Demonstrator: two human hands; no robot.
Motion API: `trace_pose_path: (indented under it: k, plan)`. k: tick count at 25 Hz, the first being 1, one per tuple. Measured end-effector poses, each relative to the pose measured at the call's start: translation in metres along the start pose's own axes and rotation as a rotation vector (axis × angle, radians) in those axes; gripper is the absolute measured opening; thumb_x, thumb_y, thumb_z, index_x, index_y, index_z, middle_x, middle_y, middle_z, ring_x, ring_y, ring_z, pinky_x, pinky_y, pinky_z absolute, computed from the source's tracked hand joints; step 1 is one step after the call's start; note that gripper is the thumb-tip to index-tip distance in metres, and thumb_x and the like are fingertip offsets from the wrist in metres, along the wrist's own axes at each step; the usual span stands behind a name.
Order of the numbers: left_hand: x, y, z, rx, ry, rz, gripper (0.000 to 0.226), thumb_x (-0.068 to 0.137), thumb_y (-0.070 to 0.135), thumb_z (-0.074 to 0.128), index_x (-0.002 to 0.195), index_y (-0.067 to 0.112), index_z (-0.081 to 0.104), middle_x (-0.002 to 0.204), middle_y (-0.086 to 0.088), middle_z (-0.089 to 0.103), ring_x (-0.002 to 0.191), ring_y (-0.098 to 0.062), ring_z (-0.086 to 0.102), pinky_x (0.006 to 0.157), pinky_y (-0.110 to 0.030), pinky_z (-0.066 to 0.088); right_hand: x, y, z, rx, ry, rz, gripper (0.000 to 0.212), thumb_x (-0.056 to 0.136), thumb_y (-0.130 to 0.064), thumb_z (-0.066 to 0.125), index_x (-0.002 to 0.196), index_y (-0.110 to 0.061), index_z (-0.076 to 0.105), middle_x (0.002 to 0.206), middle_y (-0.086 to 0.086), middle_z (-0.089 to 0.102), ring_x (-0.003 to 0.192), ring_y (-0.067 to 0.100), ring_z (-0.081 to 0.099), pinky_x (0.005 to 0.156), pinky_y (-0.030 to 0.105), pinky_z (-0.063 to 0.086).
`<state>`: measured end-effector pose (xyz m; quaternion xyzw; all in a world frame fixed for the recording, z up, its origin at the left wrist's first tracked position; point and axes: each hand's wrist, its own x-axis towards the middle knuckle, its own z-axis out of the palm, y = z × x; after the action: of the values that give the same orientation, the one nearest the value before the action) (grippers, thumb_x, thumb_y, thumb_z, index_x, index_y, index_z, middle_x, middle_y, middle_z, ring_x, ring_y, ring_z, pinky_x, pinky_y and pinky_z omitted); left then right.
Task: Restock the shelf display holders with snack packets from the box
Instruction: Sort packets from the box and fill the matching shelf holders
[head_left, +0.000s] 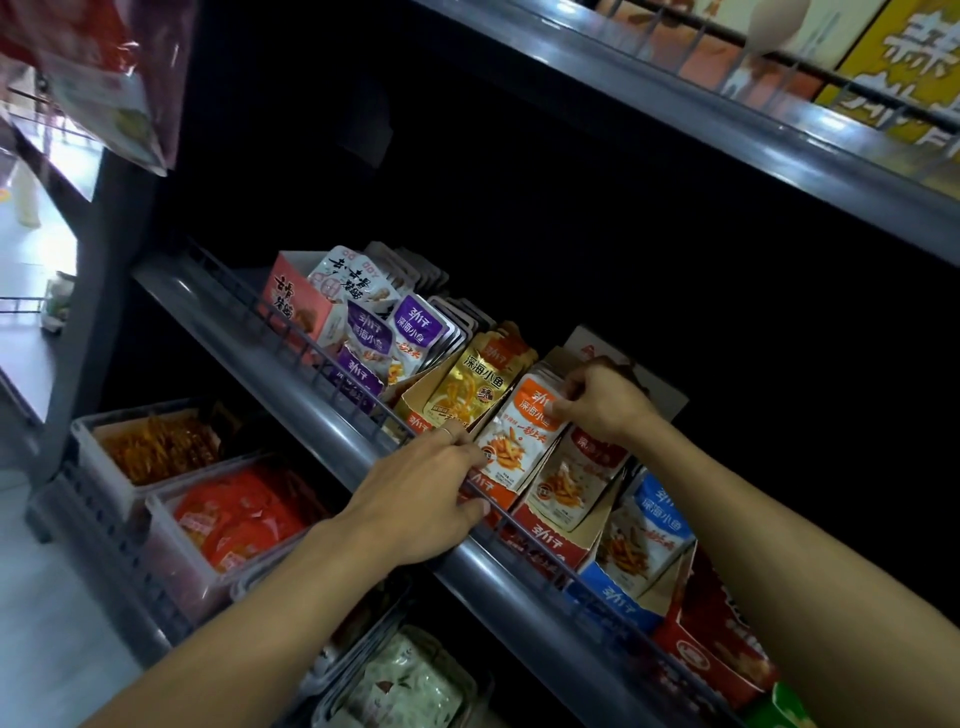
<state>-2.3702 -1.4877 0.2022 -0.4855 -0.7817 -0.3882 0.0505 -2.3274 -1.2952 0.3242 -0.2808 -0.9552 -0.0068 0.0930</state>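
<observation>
A row of cardboard display holders stands on the middle shelf behind a wire rail (291, 332). My right hand (602, 402) pinches the top of a stack of orange snack packets (519, 431) standing in the orange holder (493, 499). My left hand (431, 493) rests over the shelf's front rail, its fingers touching the lower edge of the orange packets. Gold packets (475, 384) and purple packets (410, 327) fill holders to the left. Red packets (576, 478) and blue packets (649, 530) stand to the right. The supply box is not in view.
The grey shelf edge (363, 441) runs diagonally below the holders. Clear bins (156, 499) with red and orange snacks sit on the lower shelf at left. The upper shelf (727, 119) with yellow boxes overhangs closely. Hanging bags (104, 78) are at top left.
</observation>
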Motion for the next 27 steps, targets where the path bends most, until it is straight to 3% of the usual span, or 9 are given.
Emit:
trace_pose_path:
  k: [7,10,14,17,20,24,27]
  plan:
    - [0.000,0.001,-0.002,-0.027,0.053,0.000,0.053,0.093,0.041,0.061,0.140,0.020,0.049,0.132,0.011,0.041,0.124,-0.010,0.046,0.102,-0.034,0.045,-0.002,0.000,-0.006,0.007,0.028,-0.004,0.021,0.087,-0.036,0.071,0.094,-0.022,0.056,0.086,-0.005,0.057,0.072,0.009,0.054,0.061,0.026,0.042]
    - [-0.004,0.000,-0.007,-0.014,0.067,-0.004,0.050,0.093,0.041,0.061,0.137,0.020,0.052,0.129,0.011,0.043,0.122,-0.011,0.048,0.099,-0.033,0.046,-0.009,-0.002,-0.011,0.011,0.085,-0.040,0.018,0.087,-0.033,0.070,0.085,-0.022,0.056,0.083,-0.003,0.059,0.070,0.010,0.055,0.058,0.026,0.047]
    - [-0.015,-0.003,-0.015,0.040,0.025,-0.034,0.044,0.092,0.043,0.061,0.131,0.025,0.056,0.131,0.008,0.046,0.122,-0.017,0.051,0.099,-0.036,0.046,-0.023,-0.010,-0.015,0.013,0.130,-0.108,0.017,0.085,-0.028,0.073,0.082,-0.016,0.062,0.080,0.001,0.064,0.073,0.017,0.062,0.067,0.036,0.054]
    - [-0.029,0.000,-0.026,0.079,-0.020,-0.037,0.036,0.092,0.045,0.060,0.123,0.027,0.059,0.122,0.007,0.052,0.114,-0.017,0.055,0.092,-0.034,0.049,-0.039,-0.022,-0.019,0.065,0.163,-0.164,0.018,0.084,-0.027,0.075,0.075,-0.022,0.060,0.076,-0.006,0.062,0.071,0.009,0.060,0.068,0.032,0.055]
    - [-0.048,0.002,-0.041,0.149,-0.077,-0.055,0.035,0.091,0.046,0.060,0.121,0.027,0.059,0.116,0.007,0.057,0.106,-0.015,0.056,0.088,-0.033,0.050,-0.061,-0.044,-0.016,0.158,0.114,-0.240,0.018,0.084,-0.027,0.076,0.075,-0.021,0.061,0.077,-0.005,0.064,0.073,0.009,0.061,0.065,0.028,0.051]
    - [-0.093,-0.003,-0.071,0.272,-0.179,-0.112,0.021,0.088,0.046,0.061,0.101,0.030,0.060,0.092,0.013,0.054,0.087,-0.011,0.053,0.076,-0.031,0.050,-0.090,-0.087,0.002,0.166,0.038,-0.363,0.016,0.080,-0.028,0.077,0.073,-0.020,0.065,0.070,-0.006,0.066,0.069,0.011,0.063,0.063,0.033,0.052]
    - [-0.146,-0.013,-0.097,0.348,-0.230,-0.213,0.015,0.086,0.041,0.060,0.092,0.027,0.059,0.087,0.011,0.057,0.087,-0.014,0.056,0.071,-0.030,0.045,-0.112,-0.127,0.020,0.183,-0.015,-0.499,0.016,0.077,-0.029,0.078,0.076,-0.017,0.068,0.073,-0.003,0.067,0.072,0.014,0.063,0.067,0.034,0.052]
